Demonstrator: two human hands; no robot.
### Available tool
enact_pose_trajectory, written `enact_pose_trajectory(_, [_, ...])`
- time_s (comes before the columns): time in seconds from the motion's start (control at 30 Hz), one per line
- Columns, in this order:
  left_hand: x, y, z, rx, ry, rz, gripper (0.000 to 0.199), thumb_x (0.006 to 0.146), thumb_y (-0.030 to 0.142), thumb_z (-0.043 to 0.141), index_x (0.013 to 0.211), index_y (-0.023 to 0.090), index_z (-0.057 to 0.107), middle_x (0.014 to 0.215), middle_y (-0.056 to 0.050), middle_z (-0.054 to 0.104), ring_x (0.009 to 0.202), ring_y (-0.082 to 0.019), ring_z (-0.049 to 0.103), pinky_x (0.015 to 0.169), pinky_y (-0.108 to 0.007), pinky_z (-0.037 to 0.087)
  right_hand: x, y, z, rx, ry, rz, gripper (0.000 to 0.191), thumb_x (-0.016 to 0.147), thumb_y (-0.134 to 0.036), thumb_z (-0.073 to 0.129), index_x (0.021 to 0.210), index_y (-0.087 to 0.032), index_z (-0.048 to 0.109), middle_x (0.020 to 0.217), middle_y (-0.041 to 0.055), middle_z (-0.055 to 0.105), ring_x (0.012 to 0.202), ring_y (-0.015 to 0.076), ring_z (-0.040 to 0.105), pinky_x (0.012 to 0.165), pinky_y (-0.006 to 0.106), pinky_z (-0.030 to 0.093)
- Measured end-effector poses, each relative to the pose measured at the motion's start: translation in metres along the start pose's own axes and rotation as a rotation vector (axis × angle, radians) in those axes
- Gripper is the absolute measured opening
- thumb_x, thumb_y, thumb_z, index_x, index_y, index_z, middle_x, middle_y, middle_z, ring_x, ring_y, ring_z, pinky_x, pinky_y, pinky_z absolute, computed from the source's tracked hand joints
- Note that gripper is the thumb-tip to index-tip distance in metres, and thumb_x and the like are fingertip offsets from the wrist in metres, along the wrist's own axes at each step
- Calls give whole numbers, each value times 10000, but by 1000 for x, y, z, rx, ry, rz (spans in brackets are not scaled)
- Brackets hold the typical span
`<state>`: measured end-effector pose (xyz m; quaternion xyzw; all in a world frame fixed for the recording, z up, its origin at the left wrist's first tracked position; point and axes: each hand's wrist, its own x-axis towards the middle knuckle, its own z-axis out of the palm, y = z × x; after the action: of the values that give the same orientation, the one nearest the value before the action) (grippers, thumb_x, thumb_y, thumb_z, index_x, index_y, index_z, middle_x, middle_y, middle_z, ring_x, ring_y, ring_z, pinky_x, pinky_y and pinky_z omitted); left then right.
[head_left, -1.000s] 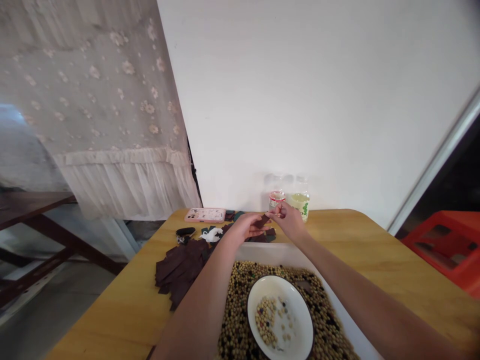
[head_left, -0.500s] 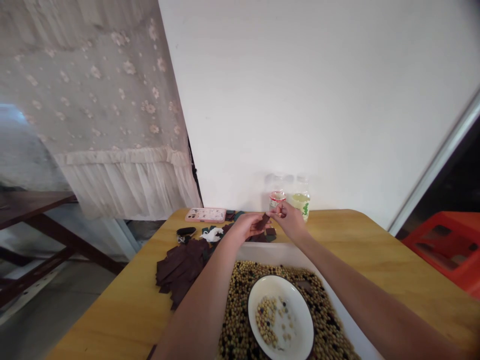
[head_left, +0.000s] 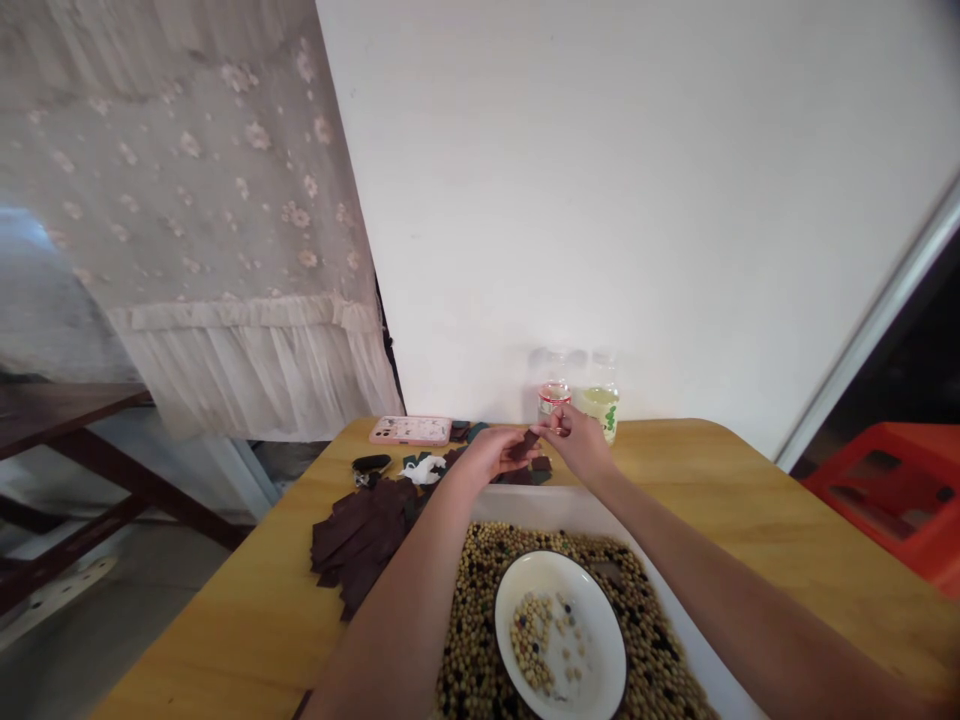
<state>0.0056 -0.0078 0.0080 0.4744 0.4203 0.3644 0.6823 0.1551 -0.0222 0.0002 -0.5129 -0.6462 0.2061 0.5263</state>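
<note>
Beyond the far rim of a white tray (head_left: 541,495), my left hand (head_left: 499,455) is closed around a small, flat dark brown piece (head_left: 527,443), perhaps cloth or leather. My right hand (head_left: 574,435) pinches at that piece's upper edge, its fingertips meeting those of the left. Anything smaller between the right fingertips is too small to make out. Below the hands, the tray is filled with tan and black beads (head_left: 480,600). A white bowl (head_left: 592,640) with a dark rim rests on them, with several loose beads inside.
A heap of dark brown flat pieces (head_left: 360,540) lies left of the tray. Behind it are a black key fob (head_left: 371,464), a crumpled white tissue (head_left: 424,470) and a pink-cased phone (head_left: 411,430). Two bottles (head_left: 555,395) stand by the wall. A red stool (head_left: 892,490) is at right.
Both hands stay in nearly the same place, still at the brown piece, with only slight finger movement. The view has shifted very slightly.
</note>
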Motion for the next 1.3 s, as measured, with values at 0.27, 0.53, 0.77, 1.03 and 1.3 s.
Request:
enact_pose_trajectory(0.27, [2,0,1,4,-19,-27,131,719,132,503,728,121,633,638,-55,671,600,-135,637,547,-204,499,-1,0,2,-69,-20,-39,198,687,-337,562,648,-222,405,733,-16,663,530,125,568,544,264,444])
enact_pose_trajectory(0.53, [-4,3,4,-10,7,-3,129,708,122,507,710,125,637,612,-44,661,627,-130,637,557,-183,492,-2,2,3,-102,-47,-46,190,690,-348,574,699,-223,430,719,-25,666,517,121,570,523,245,424])
enact_pose_trajectory(0.77, [-2,2,3,-33,-1,-6,137,719,121,495,715,116,632,609,-45,657,616,-138,640,542,-194,491,-1,2,2,-94,-30,-54,187,700,-352,565,713,-223,430,702,-18,661,551,142,601,549,264,444])
enact_pose_trajectory(1.03, [-2,2,2,-44,-9,2,153,728,112,483,736,112,636,626,-54,664,612,-135,638,535,-193,494,1,1,1,-79,12,-44,222,690,-357,564,667,-224,388,667,-9,658,551,161,610,557,282,451])
enact_pose_trajectory(1.3, [0,2,2,-30,2,12,138,717,121,514,764,105,643,669,-73,674,599,-142,638,541,-208,499,0,-4,0,-71,45,-17,245,674,-351,568,629,-219,367,659,-2,662,554,164,609,558,283,439])
